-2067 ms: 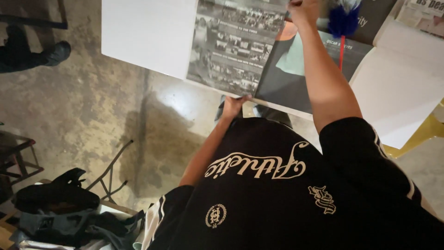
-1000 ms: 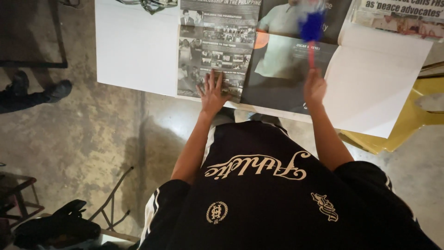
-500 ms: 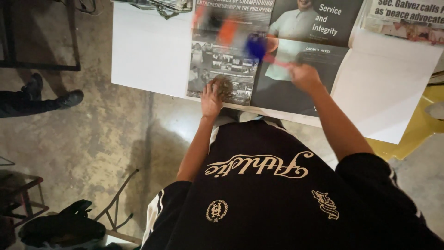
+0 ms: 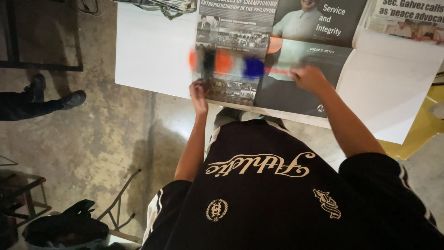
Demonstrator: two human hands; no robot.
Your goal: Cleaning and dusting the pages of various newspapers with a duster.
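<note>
I stand at a white table (image 4: 152, 55) with an open newspaper (image 4: 240, 41) spread on it. My right hand (image 4: 309, 78) is shut on a thin red stick with a fluffy blue tip (image 4: 253, 67), which sweeps blurred over the page. Blurred orange patches (image 4: 223, 61) show just left of the blue tip; I cannot tell what they are. My left hand (image 4: 199, 95) rests on the near edge of the newspaper, fingers close together. Whether it pinches the paper is unclear.
More newspaper (image 4: 407, 18) lies at the table's far right. Something yellow (image 4: 416, 134) shows beyond the right corner. Another person's dark legs and shoes (image 4: 41, 99) are on the concrete floor at left. A black bag (image 4: 64, 229) and a chair frame (image 4: 118, 203) sit lower left.
My right hand has swung the blue-tipped stick from raised at upper right down and left across the newspaper. My left hand has stayed at the paper's near edge.
</note>
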